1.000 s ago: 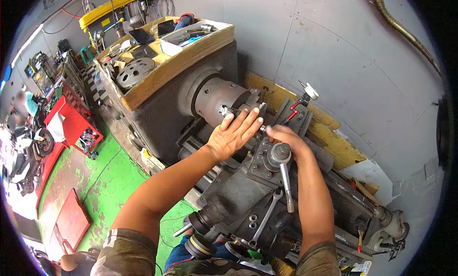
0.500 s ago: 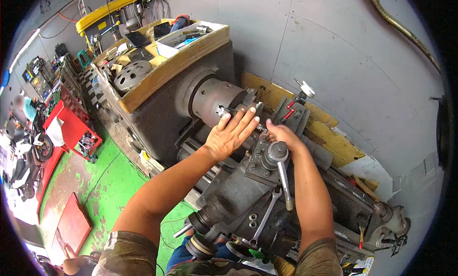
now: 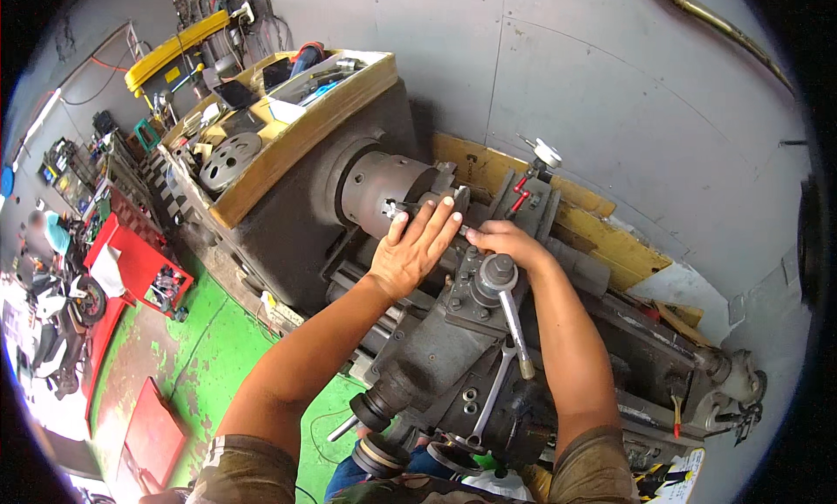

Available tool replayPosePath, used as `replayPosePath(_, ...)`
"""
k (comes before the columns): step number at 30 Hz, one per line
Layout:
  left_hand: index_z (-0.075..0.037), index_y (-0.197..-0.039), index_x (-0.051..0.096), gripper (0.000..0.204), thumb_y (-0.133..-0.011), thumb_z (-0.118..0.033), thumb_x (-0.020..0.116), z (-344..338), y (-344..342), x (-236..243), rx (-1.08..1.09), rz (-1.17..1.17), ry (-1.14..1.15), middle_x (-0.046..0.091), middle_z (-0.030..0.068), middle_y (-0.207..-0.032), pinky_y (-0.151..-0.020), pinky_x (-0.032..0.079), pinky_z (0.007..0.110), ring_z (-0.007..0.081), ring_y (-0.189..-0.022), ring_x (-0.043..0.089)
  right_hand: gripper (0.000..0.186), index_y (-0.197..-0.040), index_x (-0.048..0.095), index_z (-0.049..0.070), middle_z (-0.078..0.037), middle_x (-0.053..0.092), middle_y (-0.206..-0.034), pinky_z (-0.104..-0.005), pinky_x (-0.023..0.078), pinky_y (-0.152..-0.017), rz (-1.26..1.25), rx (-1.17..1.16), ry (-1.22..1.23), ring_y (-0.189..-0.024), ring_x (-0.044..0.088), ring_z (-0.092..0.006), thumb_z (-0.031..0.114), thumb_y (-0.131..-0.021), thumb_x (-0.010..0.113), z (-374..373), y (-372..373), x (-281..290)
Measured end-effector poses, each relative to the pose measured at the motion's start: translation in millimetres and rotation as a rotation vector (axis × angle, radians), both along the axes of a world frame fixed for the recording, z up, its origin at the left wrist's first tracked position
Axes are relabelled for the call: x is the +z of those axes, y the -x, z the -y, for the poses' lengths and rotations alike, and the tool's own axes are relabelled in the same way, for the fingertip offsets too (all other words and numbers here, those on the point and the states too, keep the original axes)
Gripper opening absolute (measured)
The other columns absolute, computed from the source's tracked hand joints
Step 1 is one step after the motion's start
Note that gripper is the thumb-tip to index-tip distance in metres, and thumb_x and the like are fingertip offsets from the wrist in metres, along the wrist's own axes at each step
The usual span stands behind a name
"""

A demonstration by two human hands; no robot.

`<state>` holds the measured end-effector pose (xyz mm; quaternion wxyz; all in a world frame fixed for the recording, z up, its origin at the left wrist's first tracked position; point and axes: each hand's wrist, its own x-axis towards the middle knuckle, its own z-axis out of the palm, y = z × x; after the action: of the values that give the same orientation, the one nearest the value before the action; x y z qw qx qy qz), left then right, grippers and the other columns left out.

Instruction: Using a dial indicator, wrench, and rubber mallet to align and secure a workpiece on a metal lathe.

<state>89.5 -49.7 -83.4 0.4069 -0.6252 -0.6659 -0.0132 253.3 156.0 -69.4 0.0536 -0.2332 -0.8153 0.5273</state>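
Note:
A metal lathe stands before me, with its round grey chuck at the headstock. My left hand lies in front of the chuck jaws, palm away from me, fingers stretched and slightly spread. Its fingertips overlap the jaws; whether they touch cannot be made out. Opposite, my right hand is closed, thumb and fingers pinched at a small metal piece mostly hidden by the left hand and the fingers. Just below the right hand sits the tool post with its lever handle.
Behind the right hand stands a dial gauge on a red-jointed arm. A combination wrench lies on the carriage beside two nuts. Atop the headstock is a wooden tray of tools. A red cart and motorcycle stand left; a person is beyond.
The head view has shifted slightly, so the lathe sits a little further left in it. My right hand's fingers have closed in nearer the left fingertips; the left hand keeps its flat pose.

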Motion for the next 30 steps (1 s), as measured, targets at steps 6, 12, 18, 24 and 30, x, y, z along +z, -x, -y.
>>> replayPosePath(6,-0.017,-0.165,0.040,0.072,-0.098,-0.031,0.057,7.2,8.5,-3.6,-0.008,0.053,0.000,0.037,0.0074,-0.174,-0.124,0.019,0.051,0.0224,-0.149,0.046,0.063,-0.093,0.078,0.002,-0.004,0.070,-0.081,-0.0308,0.049,-0.068,-0.050,-0.080,0.192,-0.071,0.062,-0.0141,0.061,-0.105,0.062,14.8,6.9,4.3)
replayPosePath(12,-0.016,-0.165,0.040,0.080,-0.091,-0.030,0.068,3.1,1.8,3.3,-0.063,0.158,0.038,0.037,0.0086,-0.174,-0.116,0.034,0.051,0.0246,-0.150,0.047,0.069,-0.093,0.079,0.000,-0.006,0.072,-0.083,-0.0322,0.052,-0.071,0.037,-0.050,0.303,-0.075,0.066,-0.0169,0.066,-0.103,0.060,-10.2,10.7,-16.2)
replayPosePath(18,-0.017,-0.164,0.042,0.078,-0.091,-0.030,0.067,5.5,8.3,2.3,-0.071,0.125,0.012,0.039,0.0087,-0.173,-0.117,0.033,0.050,0.0251,-0.148,0.049,0.070,-0.093,0.080,0.001,-0.007,0.074,-0.082,-0.0334,0.054,-0.072,-0.093,-0.123,-0.009,-0.076,0.068,-0.0192,0.066,-0.106,0.056,8.9,7.3,0.4)
replayPosePath(24,-0.017,-0.164,0.042,0.075,-0.093,-0.029,0.065,8.7,7.9,-0.8,-0.058,0.097,0.000,0.040,0.0080,-0.173,-0.117,0.033,0.050,0.0242,-0.148,0.049,0.062,-0.100,0.078,0.000,-0.007,0.073,-0.088,-0.0318,0.053,-0.077,0.047,-0.056,0.296,-0.083,0.068,-0.0181,0.062,-0.101,0.068,9.4,8.5,3.6)
replayPosePath(30,-0.018,-0.164,0.042,0.073,-0.095,-0.030,0.061,2.9,1.0,-1.2,-0.055,0.149,0.061,0.039,0.0074,-0.173,-0.119,0.029,0.049,0.0224,-0.148,0.048,0.065,-0.103,0.076,-0.002,-0.007,0.073,-0.090,-0.0322,0.051,-0.073,0.097,-0.022,0.292,-0.081,0.065,-0.0165,0.062,-0.098,0.072,-17.0,10.5,-19.2)
